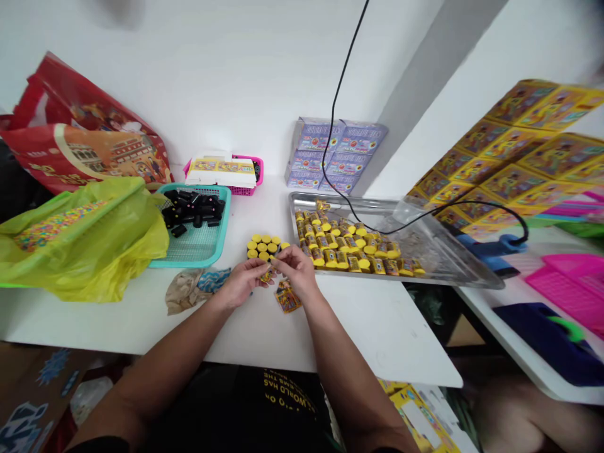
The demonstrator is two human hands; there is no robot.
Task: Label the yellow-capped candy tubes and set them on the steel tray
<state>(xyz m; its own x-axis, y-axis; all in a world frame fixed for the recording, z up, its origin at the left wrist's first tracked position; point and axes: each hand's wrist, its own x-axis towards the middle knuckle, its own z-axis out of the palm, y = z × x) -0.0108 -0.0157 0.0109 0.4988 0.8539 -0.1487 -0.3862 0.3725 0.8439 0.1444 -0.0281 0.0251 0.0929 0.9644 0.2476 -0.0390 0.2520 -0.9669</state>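
Tabletop [377, 333] across the middle of the frame; tray [462, 281] right of centre. The left hand [244, 281] and right hand [298, 268] meet at centre, fingertips pinching. Labels [287, 298] lie just below them in the frame. Piece [266, 276], small and yellow-printed, between the fingertips, form indistinct; best handled, probably, with one hand steadying, the other pressing lightly and evenly.

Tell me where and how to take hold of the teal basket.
Take the basket by its right rim, probably best from the right: that raised edge is bare, while the yellow bag hides part of its left side.
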